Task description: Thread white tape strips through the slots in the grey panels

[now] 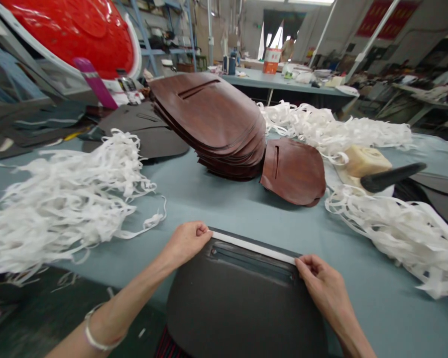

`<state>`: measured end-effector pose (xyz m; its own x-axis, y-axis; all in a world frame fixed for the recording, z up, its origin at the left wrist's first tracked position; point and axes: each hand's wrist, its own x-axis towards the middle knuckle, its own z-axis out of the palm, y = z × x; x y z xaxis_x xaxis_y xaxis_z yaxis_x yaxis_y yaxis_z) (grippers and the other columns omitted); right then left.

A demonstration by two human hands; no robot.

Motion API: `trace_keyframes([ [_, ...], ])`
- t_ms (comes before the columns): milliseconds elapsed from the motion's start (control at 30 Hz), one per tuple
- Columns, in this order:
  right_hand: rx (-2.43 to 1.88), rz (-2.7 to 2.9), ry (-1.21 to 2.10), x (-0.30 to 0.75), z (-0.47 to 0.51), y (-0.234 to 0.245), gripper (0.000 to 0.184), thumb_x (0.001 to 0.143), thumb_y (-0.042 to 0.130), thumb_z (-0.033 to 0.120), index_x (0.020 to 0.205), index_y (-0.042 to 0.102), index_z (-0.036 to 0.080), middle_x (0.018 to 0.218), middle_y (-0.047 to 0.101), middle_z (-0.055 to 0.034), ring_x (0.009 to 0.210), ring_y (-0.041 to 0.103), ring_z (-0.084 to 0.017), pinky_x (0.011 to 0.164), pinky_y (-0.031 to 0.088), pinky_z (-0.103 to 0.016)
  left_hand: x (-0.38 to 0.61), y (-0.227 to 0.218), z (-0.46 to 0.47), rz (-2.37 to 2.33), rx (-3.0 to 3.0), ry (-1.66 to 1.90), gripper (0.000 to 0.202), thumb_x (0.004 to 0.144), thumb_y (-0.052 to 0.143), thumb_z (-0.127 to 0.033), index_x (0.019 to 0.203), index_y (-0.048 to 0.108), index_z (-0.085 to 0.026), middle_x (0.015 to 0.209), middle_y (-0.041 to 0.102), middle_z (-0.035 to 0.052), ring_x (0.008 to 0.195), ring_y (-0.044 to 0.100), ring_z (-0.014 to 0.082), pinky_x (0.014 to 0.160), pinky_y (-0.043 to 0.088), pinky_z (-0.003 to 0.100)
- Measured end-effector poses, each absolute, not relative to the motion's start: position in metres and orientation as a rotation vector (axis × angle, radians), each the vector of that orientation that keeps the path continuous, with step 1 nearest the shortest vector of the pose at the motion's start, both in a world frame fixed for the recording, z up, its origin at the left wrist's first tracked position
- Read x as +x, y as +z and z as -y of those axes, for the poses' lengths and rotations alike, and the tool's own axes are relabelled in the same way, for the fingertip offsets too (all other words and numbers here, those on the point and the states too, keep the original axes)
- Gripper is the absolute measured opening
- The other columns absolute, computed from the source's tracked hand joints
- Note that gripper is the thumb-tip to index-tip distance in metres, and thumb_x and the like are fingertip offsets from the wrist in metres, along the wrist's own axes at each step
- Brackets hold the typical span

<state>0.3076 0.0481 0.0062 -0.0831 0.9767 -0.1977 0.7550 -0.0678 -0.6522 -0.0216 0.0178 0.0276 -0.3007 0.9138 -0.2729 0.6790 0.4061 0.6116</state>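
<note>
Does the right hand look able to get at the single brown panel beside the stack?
Probably yes: the brown panel lies ahead of the right hand, no white offcuts between, but that hand must first release the white strip.

We can read no text: the red banners on the far right wall and the bucket label on the far table are too blurred.

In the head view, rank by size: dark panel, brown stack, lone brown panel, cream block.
1. Dark grey slotted panel and stack of reddish-brown panels: unsure, nearness favours the former.
2. Single reddish-brown panel.
3. Cream foam block.
</note>
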Motion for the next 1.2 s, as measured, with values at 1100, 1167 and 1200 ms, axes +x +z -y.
trace_keyframes([
  [1100,-2.067,1.826,0.689,0.293,-0.051,0.023,0.013,0.078,0.052,0.031,0.071,0.055,0.021,0.058,0.058,0.0017,0.057,0.053,-0.014,0.054,0.028,-0.024,0.015,0.006,0.037,-2.150,2.653,0.011,0.065,0.082,0.039,0.003,0.138,0.043,-0.028,0.120,0.054,0.0158,0.106,0.052,0.0302,0.086,0.050,0.042],
  [1167,-2.130,1.915,0.598,0.293,-0.051,0.027,0.009,0.078,0.053,0.029,0.082,0.055,0.022,0.059,0.058,0.0015,0.057,0.054,-0.015,0.053,0.026,-0.024,0.010,0.005,0.036,-2.126,2.603,0.105,0.062,0.083,0.038,0.002,0.137,0.044,-0.026,0.122,0.053,0.0152,0.109,0.050,0.0299,0.088,0.049,0.043],
  [1200,-2.161,1.976,0.537,0.293,-0.051,0.028,0.012,0.079,0.053,0.028,0.089,0.054,0.022,0.060,0.058,0.0013,0.056,0.054,-0.016,0.053,0.024,-0.025,0.008,0.004,0.034,-2.102,2.566,0.177,0.058,0.084,0.038,0.002,0.135,0.047,-0.024,0.123,0.052,0.0145,0.111,0.050,0.0291,0.090,0.049,0.043],
])
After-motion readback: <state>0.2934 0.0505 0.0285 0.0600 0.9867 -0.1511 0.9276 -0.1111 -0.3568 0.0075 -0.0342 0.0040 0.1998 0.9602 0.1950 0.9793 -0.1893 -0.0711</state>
